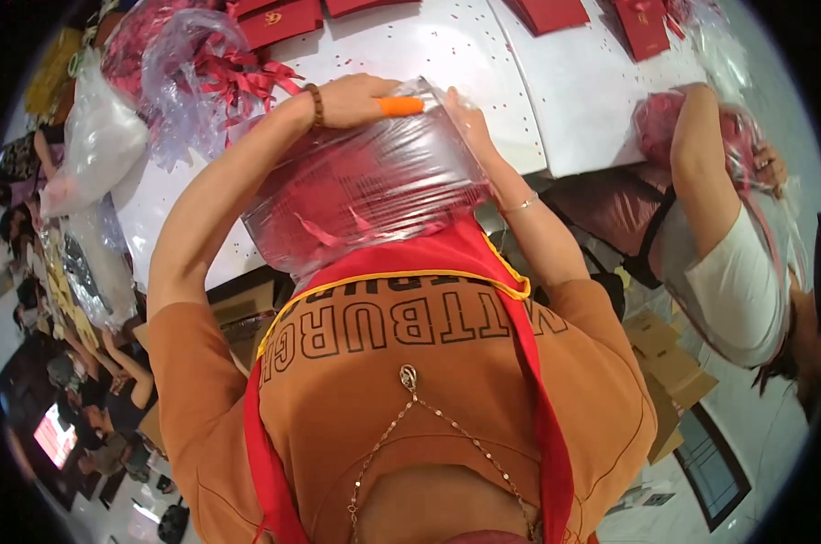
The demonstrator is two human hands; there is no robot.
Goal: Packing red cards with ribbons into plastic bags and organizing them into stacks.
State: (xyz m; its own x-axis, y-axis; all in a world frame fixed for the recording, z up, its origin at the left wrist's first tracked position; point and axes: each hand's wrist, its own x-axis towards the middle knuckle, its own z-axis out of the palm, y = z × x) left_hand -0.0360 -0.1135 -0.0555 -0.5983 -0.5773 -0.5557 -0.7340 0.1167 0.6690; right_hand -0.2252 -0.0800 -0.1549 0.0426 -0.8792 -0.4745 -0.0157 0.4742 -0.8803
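A clear plastic bag (365, 186) stuffed with red shredded paper presses against my chest at the white table's edge. My left hand (356, 98) lies over the bag's top left, fingers curled on the plastic, an orange cover on one fingertip (400, 106). A brown bead bracelet (316, 104) circles that wrist. My right hand (469, 113) grips the bag's top right corner, and a thin bracelet (519, 205) sits on that wrist. I wear an orange shirt and a red apron (410, 263).
A white table (429, 45) holds red envelopes (279, 20) and more bags of red shreds (193, 72). At the right, another person's arm (701, 172) hugs a similar bag. Cardboard boxes (669, 363) stand on the floor right. People sit far left.
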